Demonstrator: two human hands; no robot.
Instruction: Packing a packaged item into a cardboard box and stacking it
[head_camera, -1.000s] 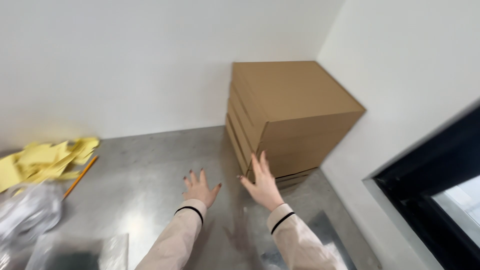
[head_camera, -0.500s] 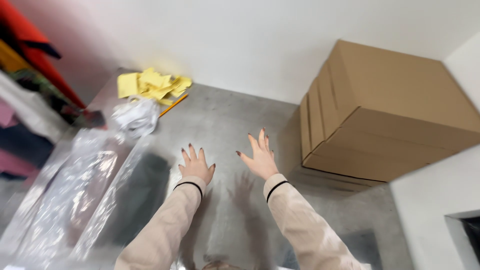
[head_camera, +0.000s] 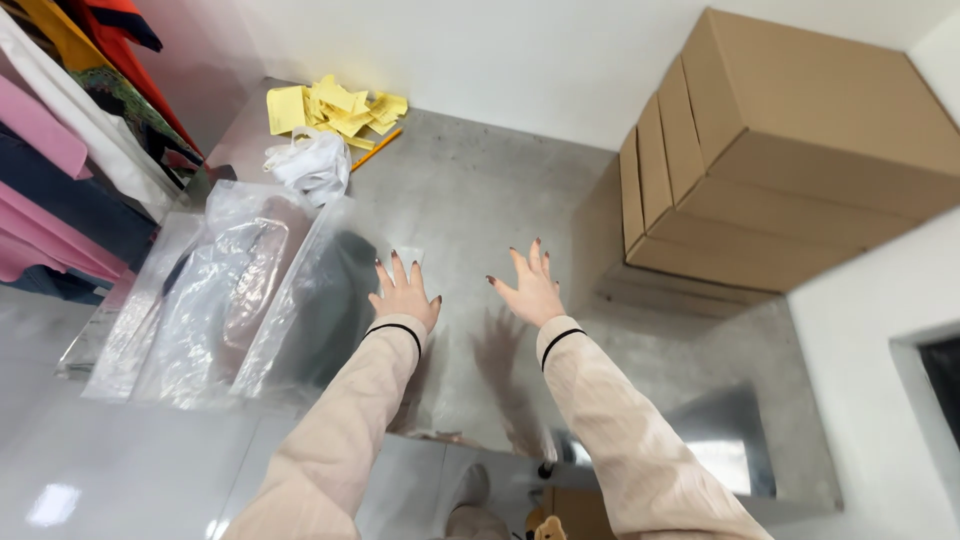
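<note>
Both arms reach forward over the grey metal table (head_camera: 470, 190), sleeves of pale beige cloth with a thin black band at each cuff. The left hand (head_camera: 404, 294) is held flat, palm down, fingers spread and pointing away from the body; its grip is wide and holds nothing. It hovers at the right edge of a clear plastic bag (head_camera: 310, 300) with a dark garment inside, so close that I cannot tell whether the fingertips touch the plastic. The right hand (head_camera: 529, 288) is tilted a little, thumb side up, fingers fanned out and slightly bent; its grip is wide too and empty. It hangs over bare table, between the bag and the stack of flat cardboard boxes (head_camera: 790, 160) that stands in the corner by the white wall. Shadows of both hands fall on the metal just below them.

More clear bags (head_camera: 190, 300) lie side by side left of the first one. Beyond them sit a crumpled white bag (head_camera: 315, 165), a heap of yellow paper slips (head_camera: 330, 105) and a pencil (head_camera: 378, 149). Coloured clothes (head_camera: 70, 130) hang at the far left.
</note>
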